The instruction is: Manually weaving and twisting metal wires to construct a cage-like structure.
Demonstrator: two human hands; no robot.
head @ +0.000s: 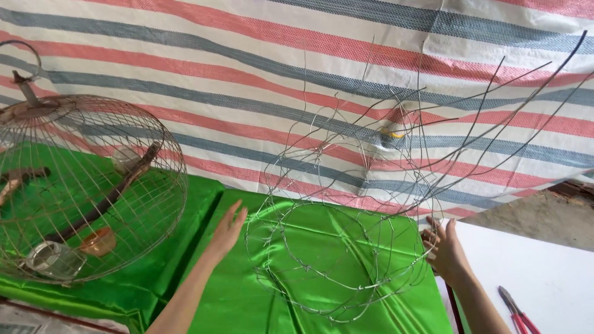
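An unfinished wire cage frame (pixel 346 247) stands in the middle of the frame on a bench draped in shiny green cloth (pixel 247 303). Its lower rings are joined by thin twisted wires, and long loose wire ends (pixel 495 124) fan out toward the upper right, some pale, some dark.

The left hand (pixel 228 232) lies left of centre, palm down and flat on the cloth, its fingers (pixel 238 213) stretched out and released, just beside the left edge of the frame; whether it touches the wire cannot be told. The right hand (pixel 444 250) sits at the right side of the frame, its fingers (pixel 430 238) curled in on the outer ring, pinching the wire there.

At the far left a finished domed wire birdcage (pixel 93 185) rests on the same green cloth, with wooden perches (pixel 105 198) and small cups (pixel 99 241) inside. A pair of red-handled pliers (pixel 516 309) lies on a white surface (pixel 544 272) at the lower right. A red, blue and white striped tarpaulin (pixel 247 62) fills the background.
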